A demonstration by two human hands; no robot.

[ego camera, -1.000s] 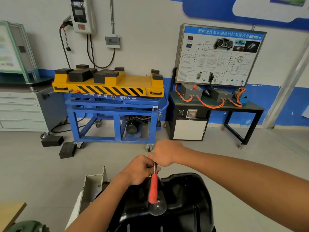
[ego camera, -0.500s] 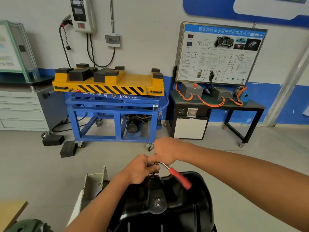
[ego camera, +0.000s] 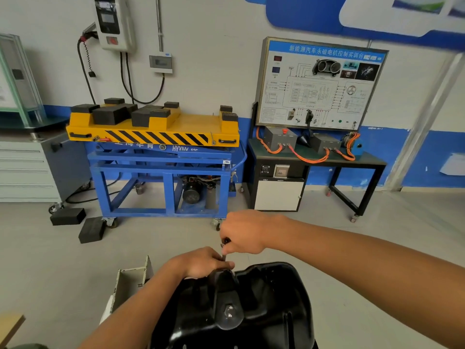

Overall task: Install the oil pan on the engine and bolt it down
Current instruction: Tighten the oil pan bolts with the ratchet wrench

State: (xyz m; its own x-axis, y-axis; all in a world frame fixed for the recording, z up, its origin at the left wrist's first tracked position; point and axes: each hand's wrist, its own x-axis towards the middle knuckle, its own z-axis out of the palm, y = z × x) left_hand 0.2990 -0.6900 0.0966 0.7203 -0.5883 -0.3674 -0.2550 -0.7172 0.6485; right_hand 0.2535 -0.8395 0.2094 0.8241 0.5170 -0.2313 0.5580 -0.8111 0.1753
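Black and glossy, a pressed-steel oil pan (ego camera: 264,306) fills the bottom centre of the head view. It sits bulged side up, with a drain plug on a raised hump near its middle. Its long axis appears to run away from the viewer towards the far wall, though the bottom edge of the view cuts off its near end.

Both hands meet at the pan's far rim. The left hand (ego camera: 203,263) rests against that rim, its fingers curled round the lower end of a thin metal tool (ego camera: 224,245) that stands roughly upright. The right hand (ego camera: 242,233) sits just above it in a closed fist, gripping the tool's upper end. Only a short stretch of shank shows between the two hands.

A folded white sheet-metal bracket (ego camera: 133,280) stands just left of the pan. Well behind, on the grey floor, is a blue steel cart (ego camera: 161,172) topped by a yellow platform with black hazard stripes and black rubber blocks. Beside it, a black desk (ego camera: 364,163) carries a wiring-diagram training panel (ego camera: 319,84) and orange cables.
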